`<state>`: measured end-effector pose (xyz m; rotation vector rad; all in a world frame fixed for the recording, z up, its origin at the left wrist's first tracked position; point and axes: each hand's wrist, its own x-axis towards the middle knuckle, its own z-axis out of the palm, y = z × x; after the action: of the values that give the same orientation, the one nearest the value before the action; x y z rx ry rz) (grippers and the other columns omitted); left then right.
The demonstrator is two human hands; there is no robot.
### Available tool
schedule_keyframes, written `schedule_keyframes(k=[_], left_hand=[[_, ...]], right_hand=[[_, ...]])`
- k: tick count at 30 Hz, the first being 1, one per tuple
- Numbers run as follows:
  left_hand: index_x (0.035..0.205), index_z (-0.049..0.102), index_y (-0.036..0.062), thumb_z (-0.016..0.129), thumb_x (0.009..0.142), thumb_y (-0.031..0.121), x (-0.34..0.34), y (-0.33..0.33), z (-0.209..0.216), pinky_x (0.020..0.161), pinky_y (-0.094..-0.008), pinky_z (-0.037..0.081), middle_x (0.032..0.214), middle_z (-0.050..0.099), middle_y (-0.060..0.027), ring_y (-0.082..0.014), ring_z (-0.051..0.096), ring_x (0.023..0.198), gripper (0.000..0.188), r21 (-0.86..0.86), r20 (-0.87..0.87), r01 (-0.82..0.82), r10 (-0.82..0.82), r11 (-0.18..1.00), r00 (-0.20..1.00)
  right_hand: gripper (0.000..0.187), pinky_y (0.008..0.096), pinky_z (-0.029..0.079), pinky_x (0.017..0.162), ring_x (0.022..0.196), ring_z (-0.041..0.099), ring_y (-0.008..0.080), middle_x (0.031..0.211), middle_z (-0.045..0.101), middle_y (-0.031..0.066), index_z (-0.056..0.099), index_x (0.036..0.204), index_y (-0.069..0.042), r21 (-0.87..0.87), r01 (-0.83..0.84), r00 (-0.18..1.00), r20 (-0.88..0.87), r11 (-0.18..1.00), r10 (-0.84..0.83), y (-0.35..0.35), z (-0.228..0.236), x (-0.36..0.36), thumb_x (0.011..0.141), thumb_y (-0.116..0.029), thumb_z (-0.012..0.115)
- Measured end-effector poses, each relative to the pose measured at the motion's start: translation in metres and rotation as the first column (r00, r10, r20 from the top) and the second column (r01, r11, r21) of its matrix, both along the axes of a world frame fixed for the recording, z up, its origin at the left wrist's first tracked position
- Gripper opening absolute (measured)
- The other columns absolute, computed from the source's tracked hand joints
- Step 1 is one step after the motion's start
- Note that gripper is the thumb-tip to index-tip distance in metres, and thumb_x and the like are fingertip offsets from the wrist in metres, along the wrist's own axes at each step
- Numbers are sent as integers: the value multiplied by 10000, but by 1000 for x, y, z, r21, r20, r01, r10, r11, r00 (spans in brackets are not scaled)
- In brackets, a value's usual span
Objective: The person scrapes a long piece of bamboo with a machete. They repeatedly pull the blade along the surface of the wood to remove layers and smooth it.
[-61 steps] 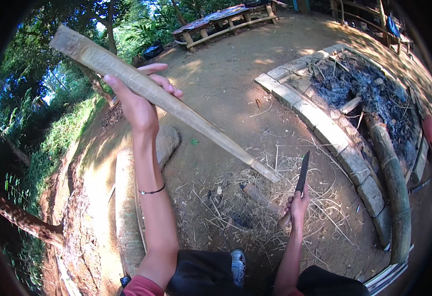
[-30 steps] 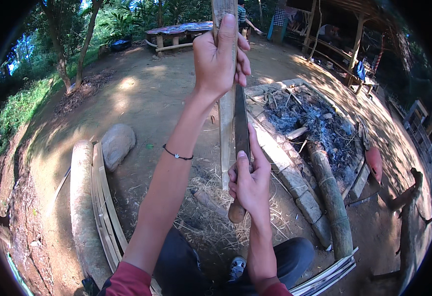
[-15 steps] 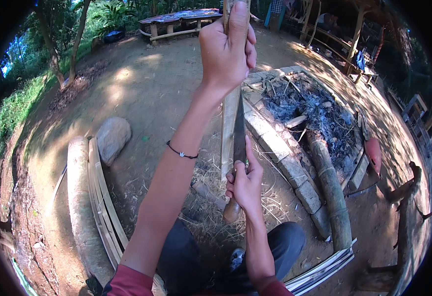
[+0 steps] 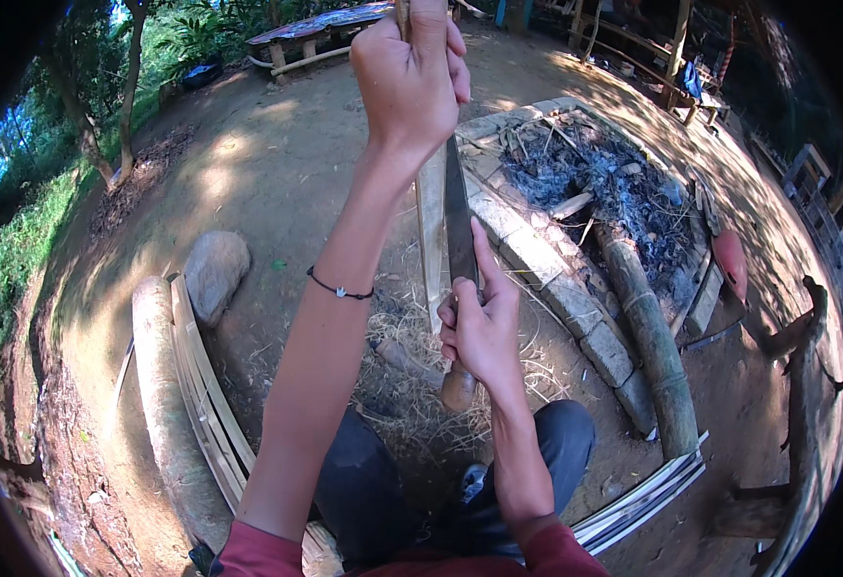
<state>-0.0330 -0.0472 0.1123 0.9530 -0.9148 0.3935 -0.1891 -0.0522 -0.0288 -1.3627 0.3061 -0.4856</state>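
My left hand [image 4: 410,87] reaches far ahead at the top of the view, its fingers wrapped round a pale split bamboo strip [image 4: 432,231]. The strip hangs down toward the ground in front of me. Closer in, my right hand [image 4: 484,332] grips the wooden handle [image 4: 459,388] of a long knife, with the index finger stretched along the blade. The dark knife blade [image 4: 458,221] points away from me beside the strip, its tip near my left wrist. Whether the blade touches the strip I cannot tell.
Straw-like shavings [image 4: 421,385] litter the ground between my knees. At right, a brick-edged fire pit [image 4: 599,197] holds ash and a bamboo pole [image 4: 650,356]. A log [image 4: 162,385], split strips [image 4: 205,380] and a rock [image 4: 217,274] lie at left; more strips [image 4: 642,495] lie lower right.
The view has tilted slightly. My left hand, still round the strip, sits a little further left in the picture; my right hand and the knife appear slightly higher. Both grips are unchanged.
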Motion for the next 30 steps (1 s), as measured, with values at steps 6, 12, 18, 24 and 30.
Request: schedule_keyframes(k=[6,12,18,24,30], left_hand=[[639,496,47,458,1020,448,-13,-10,0,319,-235,322,458,459,-15,-96,483,346,554,35,-29,56,-55,998,998],[639,500,51,447,1019,464,-5,-5,3,306,-239,326,446,456,-17,-101,474,332,564,28,-20,59,-58,998,998],[624,503,48,449,1017,471,-8,-20,2,306,-237,326,440,460,-21,-104,474,326,580,44,-1,23,-23,999,1000],[614,499,49,455,1015,470,3,-21,3,299,-235,315,429,453,-10,-99,474,325,584,3,23,4,-4,1000,1000],[619,504,56,454,1014,472,0,-25,3,294,-238,306,437,455,-10,-95,457,318,576,19,19,87,-87,996,996]], right_hand=[[677,233,342,343,386,368,50,544,418,-30,231,1550,-218,-68,77,994,78,995,-72,2,-16,4,913,-14,334],[647,240,370,401,442,434,55,592,465,-25,224,1543,-88,84,-32,996,-84,996,39,-10,-12,-1,921,-4,377],[672,234,344,339,388,369,51,568,431,-20,232,1549,-217,-13,28,990,139,1000,-26,-13,34,0,920,-4,336],[688,243,331,334,380,359,56,562,424,-25,218,1553,-223,-23,67,996,52,997,-66,2,-49,5,909,-8,329],[625,230,325,337,392,362,52,575,435,-9,251,1543,-210,15,6,999,52,1000,-7,-17,8,0,947,-44,337]])
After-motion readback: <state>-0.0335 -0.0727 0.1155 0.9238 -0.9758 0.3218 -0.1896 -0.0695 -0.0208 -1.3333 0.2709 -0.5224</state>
